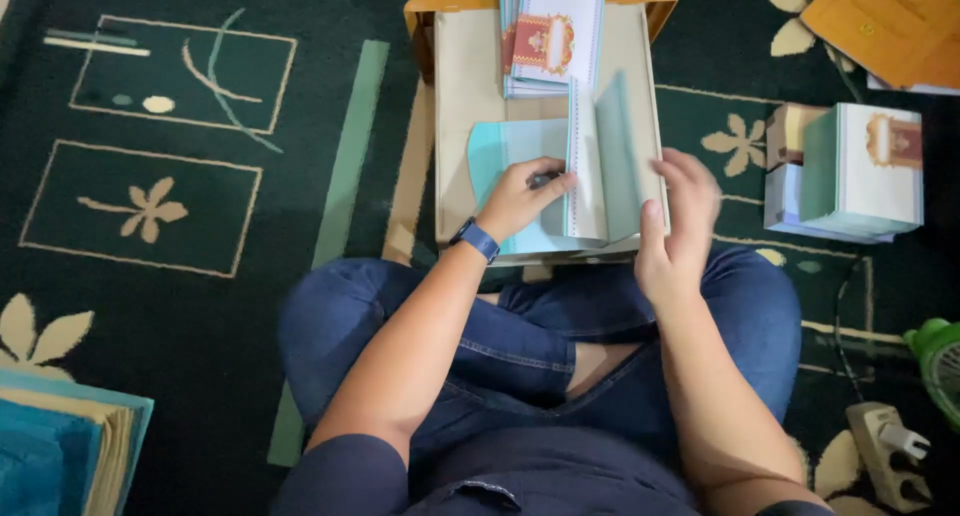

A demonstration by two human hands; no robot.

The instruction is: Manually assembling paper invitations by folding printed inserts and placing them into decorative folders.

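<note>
Person sits cross-legged in blue jeans on a dark green patterned carpet (pixel 200 306), a small wooden lap table (pixel 455 106) in front of the knees. The left hand (pixel 520 198), blue watch on the wrist, presses flat with curled fingers on a pale teal paper booklet (pixel 505 151) lying open near the table's near edge. The right hand (pixel 675 231) is open, fingers spread, touching the booklet's raised, curving right pages; hands are apart. A stack of thin booklets (pixel 550 36) with a red-gold emblem lies at the table's far end. Another squared stack (pixel 860 171) sits on the carpet, right.
</note>
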